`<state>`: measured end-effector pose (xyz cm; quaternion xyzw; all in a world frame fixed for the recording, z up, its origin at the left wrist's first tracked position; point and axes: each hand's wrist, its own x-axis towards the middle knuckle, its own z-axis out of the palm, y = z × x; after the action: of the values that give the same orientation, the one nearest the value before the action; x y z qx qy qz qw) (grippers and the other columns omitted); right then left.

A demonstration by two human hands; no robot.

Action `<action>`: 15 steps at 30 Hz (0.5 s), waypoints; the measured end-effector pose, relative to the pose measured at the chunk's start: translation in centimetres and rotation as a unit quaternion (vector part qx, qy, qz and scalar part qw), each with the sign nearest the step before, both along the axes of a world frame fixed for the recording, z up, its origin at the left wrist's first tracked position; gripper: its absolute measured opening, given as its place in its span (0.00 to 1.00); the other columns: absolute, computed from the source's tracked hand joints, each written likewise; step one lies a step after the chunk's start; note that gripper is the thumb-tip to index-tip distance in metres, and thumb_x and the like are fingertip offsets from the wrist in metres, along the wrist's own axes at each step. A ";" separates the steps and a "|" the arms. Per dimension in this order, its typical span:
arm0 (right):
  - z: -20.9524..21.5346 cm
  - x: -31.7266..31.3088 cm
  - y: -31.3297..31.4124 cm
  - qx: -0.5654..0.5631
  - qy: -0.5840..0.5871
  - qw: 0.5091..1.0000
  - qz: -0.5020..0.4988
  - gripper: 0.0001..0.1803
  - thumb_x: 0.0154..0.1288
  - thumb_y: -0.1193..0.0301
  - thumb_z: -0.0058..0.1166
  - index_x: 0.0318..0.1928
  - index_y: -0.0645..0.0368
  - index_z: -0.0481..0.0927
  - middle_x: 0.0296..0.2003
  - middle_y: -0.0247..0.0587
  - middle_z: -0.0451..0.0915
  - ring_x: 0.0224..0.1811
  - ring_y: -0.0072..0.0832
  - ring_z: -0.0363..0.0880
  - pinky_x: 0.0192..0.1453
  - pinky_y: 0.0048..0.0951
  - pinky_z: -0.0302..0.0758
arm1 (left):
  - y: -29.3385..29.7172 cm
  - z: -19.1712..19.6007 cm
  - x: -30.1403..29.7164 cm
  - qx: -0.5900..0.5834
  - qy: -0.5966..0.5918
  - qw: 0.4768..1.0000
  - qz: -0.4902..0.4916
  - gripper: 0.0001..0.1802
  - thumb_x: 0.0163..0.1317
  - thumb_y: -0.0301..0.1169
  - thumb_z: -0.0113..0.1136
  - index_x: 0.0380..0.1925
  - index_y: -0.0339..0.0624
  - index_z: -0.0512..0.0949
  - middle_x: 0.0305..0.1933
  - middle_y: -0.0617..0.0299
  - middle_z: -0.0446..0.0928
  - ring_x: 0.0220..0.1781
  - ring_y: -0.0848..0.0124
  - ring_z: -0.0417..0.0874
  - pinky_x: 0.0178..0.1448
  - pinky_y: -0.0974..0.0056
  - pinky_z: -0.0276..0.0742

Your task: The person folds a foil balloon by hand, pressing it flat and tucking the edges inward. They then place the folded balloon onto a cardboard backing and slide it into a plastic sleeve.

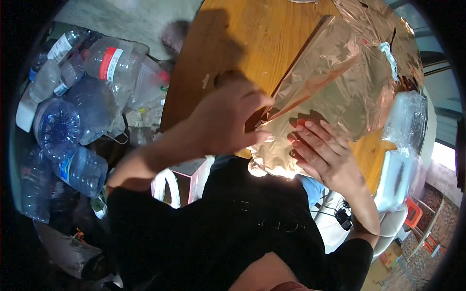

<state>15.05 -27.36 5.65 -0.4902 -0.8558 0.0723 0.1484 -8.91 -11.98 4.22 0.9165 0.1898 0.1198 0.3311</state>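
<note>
A crinkled, shiny copper-gold film sheet [335, 77] lies across the wooden table and comes over its near edge towards me. My left hand [233, 114], slightly blurred, hovers at the sheet's left edge. Its thumb and forefinger are spread apart with nothing visible between them. On the near part of the film rests my right hand [325, 154], fingers stretched out flat. A dark, straight edge runs along the sheet's left side; whatever it belongs to is covered by the film.
Many empty plastic bottles [80, 121] are heaped left of the wooden table [262, 34]. Clear plastic packs [395, 174] sit at the table's right side. A crumpled silvery strip [388, 60] lies at the film's far right. Black cables [343, 216] lie on a white seat below.
</note>
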 end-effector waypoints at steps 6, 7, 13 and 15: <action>-1.7 0.3 0.3 0.015 0.013 1.000 0.019 0.25 0.56 0.61 0.67 0.54 0.55 0.81 0.60 0.44 0.78 0.66 0.43 0.74 0.73 0.47 0.67 | -4.4 -1.6 -1.7 0.048 -0.095 0.977 0.182 0.06 0.59 0.25 0.65 0.36 0.40 0.79 0.32 0.54 0.79 0.33 0.57 0.84 0.36 0.57 0.80; -1.8 0.3 0.3 0.022 0.012 1.000 0.015 0.25 0.56 0.60 0.67 0.54 0.56 0.81 0.60 0.44 0.78 0.66 0.43 0.74 0.73 0.47 0.67 | -4.7 -1.5 -1.8 0.049 -0.095 0.977 0.185 0.06 0.59 0.25 0.65 0.36 0.40 0.79 0.32 0.54 0.79 0.33 0.57 0.84 0.36 0.57 0.80; 0.1 0.7 -0.7 -0.019 0.012 0.999 0.030 0.22 0.57 0.60 0.66 0.50 0.57 0.81 0.61 0.41 0.77 0.65 0.39 0.74 0.72 0.44 0.68 | -5.1 -1.8 -2.3 0.050 -0.072 0.970 0.228 0.05 0.59 0.25 0.65 0.33 0.40 0.78 0.32 0.54 0.79 0.31 0.57 0.84 0.33 0.57 0.79; 0.0 1.0 -1.4 -0.013 0.001 0.999 0.032 0.22 0.57 0.61 0.66 0.50 0.56 0.82 0.61 0.41 0.77 0.65 0.39 0.75 0.72 0.44 0.69 | -5.2 -1.8 -2.2 0.030 -0.070 0.967 0.244 0.06 0.58 0.26 0.66 0.32 0.40 0.78 0.31 0.54 0.78 0.31 0.56 0.83 0.32 0.56 0.79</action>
<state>16.01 -28.78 5.67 -0.4647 -0.8698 0.0885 0.1401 -11.13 -17.20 2.40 0.8412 0.3806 0.2669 0.2763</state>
